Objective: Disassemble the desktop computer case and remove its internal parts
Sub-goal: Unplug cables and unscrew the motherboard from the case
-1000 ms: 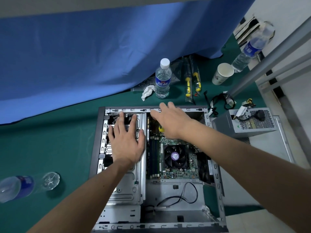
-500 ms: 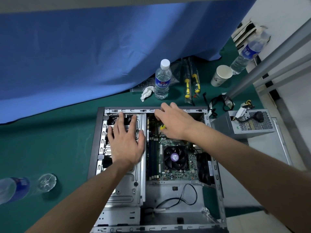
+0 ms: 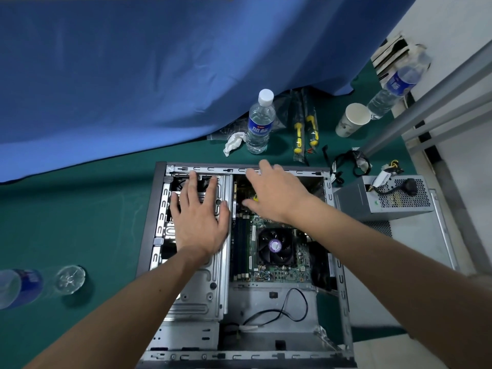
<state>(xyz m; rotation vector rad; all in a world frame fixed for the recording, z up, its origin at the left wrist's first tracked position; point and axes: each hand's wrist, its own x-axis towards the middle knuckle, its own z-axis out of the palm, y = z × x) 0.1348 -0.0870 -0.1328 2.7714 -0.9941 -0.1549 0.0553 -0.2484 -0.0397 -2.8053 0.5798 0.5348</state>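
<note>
**Steadying the drive cage while reaching for a motherboard connector**

Bracing comes first: the left hand (image 3: 198,219) lies flat with fingers spread wide on the silver drive cage (image 3: 213,275), which keeps the computer case (image 3: 149,230) from shifting on the green mat (image 3: 80,222). The right hand (image 3: 277,194) reaches into the far corner of the motherboard (image 3: 282,270), fingers extended toward the case's far rim and thumb down beside a small yellow part (image 3: 256,198); whether it pinches anything I cannot tell, since the palm hides what lies under it

To do this step well, I judge the pull should go straight up out of the board, with any latch released first, and the left hand pressing down throughout. Tugging on wires instead of a plug body risks damage

The case lies on its side, open face upward, near the middle of the mat. Its long axis runs from the person toward the blue cloth (image 3: 159,75), tilted slightly left at the far end. The CPU fan (image 3: 277,247) sits mid-board, facing up. A loose black cable (image 3: 290,307) curls across the bare floor of the case nearer the person. The power supply (image 3: 383,198), already out, rests just beside the case's right wall
</note>
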